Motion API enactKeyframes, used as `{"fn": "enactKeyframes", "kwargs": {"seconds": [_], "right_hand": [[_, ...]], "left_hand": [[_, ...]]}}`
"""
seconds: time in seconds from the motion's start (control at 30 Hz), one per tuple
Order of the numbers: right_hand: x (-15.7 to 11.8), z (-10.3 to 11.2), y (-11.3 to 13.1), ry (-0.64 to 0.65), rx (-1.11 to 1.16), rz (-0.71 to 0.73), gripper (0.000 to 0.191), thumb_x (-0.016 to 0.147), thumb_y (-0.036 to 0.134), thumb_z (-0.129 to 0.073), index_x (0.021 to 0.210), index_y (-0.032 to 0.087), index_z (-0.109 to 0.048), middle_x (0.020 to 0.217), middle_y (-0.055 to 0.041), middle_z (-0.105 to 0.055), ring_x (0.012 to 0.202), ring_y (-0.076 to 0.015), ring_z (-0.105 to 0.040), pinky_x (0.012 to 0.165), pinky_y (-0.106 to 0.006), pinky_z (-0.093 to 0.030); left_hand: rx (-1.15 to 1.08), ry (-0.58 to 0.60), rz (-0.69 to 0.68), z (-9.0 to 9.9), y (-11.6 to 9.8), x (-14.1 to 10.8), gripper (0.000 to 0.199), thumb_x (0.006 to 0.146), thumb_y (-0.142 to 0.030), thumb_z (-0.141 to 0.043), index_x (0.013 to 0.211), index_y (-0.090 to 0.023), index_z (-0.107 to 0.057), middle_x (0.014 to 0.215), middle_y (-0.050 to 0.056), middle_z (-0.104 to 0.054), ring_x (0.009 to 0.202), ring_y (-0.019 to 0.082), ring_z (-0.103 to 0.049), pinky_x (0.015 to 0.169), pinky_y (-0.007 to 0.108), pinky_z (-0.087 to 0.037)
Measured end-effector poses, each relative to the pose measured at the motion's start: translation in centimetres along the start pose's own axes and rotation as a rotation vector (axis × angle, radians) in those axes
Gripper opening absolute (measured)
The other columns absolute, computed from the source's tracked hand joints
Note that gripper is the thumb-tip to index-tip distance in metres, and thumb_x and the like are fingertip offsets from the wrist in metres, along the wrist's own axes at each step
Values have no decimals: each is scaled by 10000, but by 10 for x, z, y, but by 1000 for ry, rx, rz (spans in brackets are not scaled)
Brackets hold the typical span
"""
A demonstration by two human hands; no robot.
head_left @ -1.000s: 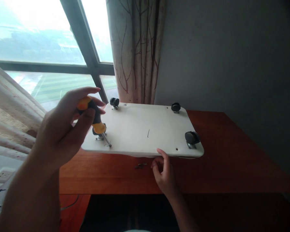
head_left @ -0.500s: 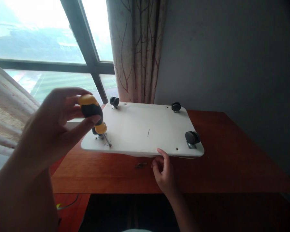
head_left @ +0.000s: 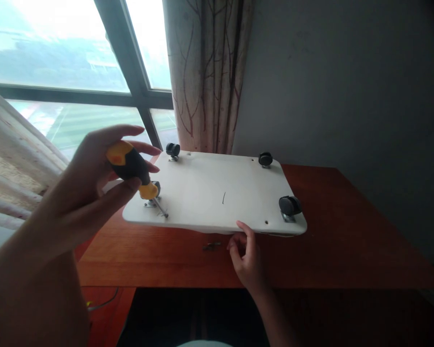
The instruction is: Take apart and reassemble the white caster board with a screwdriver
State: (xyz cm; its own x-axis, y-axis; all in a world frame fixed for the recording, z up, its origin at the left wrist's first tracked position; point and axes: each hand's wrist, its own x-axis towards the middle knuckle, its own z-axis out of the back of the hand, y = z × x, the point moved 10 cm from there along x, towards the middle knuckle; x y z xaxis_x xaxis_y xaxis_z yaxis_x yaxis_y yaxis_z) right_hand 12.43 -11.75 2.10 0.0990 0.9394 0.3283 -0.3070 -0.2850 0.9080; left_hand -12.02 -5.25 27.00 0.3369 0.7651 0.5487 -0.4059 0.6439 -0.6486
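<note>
My left hand (head_left: 97, 178) holds a yellow-and-black screwdriver (head_left: 132, 166), its thumb along the handle and the other fingers loosely extended. The screwdriver slants down to the right, its tip at a screw (head_left: 166, 215) near the front left corner of a white board (head_left: 206, 178). Partly behind the handle is a caster (head_left: 155, 189) on a metal plate. At the board's front edge, my right hand (head_left: 246, 258) rests its index finger on the top, with the other fingers curled at the edge. Small metal pieces, seemingly screws (head_left: 211, 246), lie on the table left of it.
More black casters stand at the other corners, such as the front right caster (head_left: 290, 206). Holes (head_left: 266, 222) and a short dark mark show on the board. Beneath is a reddish wooden table (head_left: 340, 231). Behind are a window, a curtain (head_left: 206, 72) and a grey wall.
The left fingers have uncurled from the screwdriver handle, and the handle has tilted left. Its tip stays at the same screw. My right hand keeps its place at the board's edge.
</note>
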Motion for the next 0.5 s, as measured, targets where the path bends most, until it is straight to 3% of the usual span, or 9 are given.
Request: {"fn": "enactKeyframes", "kwargs": {"seconds": [0.1,0.17,0.27,0.33,0.4,0.5], "right_hand": [[0,0,1,-1,3,9,477,958,185,-484,1424,204,-384,756,11,-616,655,-140,-612,624,-257,-529],[0,0,2,-1,0,13,476,956,187,-486,1422,202,-387,756,9,-620,650,-141,-612,619,-257,-528],[0,0,2,0,-2,10,473,958,197,-486,1421,202,-389,759,7,-622,647,-143,-614,609,-257,-526],[0,0,1,0,-3,5,471,962,200,-483,1422,207,-387,761,9,-618,651,-144,-615,610,-258,-524],[0,0,1,3,-1,2,472,962,200,-483,1424,210,-385,761,11,-616,650,-143,-614,603,-255,-519],[0,-1,1,9,1,-1,472,960,198,-487,1422,210,-388,760,11,-620,648,-141,-614,594,-248,-515]], "left_hand": [[21,8,-11,3,3,1,648,818,-192,-670,1424,-323,-479,1286,124,-641,1024,284,-713,784,394,-652],[149,-93,-34,11,4,3,666,792,-242,-715,1414,-312,-488,1203,93,-674,991,262,-713,830,394,-634],[535,-318,-27,26,0,1,649,747,-364,-767,1360,-301,-564,1079,51,-691,876,235,-697,906,418,-582],[710,-378,-27,28,-5,-1,622,749,-406,-754,1340,-301,-589,1096,48,-688,855,239,-683,940,437,-546],[614,-307,-41,22,-6,2,579,819,-379,-669,1381,-303,-555,1191,58,-674,901,245,-690,925,422,-549],[267,-185,-46,11,-6,4,534,881,-272,-586,1413,-295,-540,1303,63,-637,953,221,-705,854,356,-582]]}}
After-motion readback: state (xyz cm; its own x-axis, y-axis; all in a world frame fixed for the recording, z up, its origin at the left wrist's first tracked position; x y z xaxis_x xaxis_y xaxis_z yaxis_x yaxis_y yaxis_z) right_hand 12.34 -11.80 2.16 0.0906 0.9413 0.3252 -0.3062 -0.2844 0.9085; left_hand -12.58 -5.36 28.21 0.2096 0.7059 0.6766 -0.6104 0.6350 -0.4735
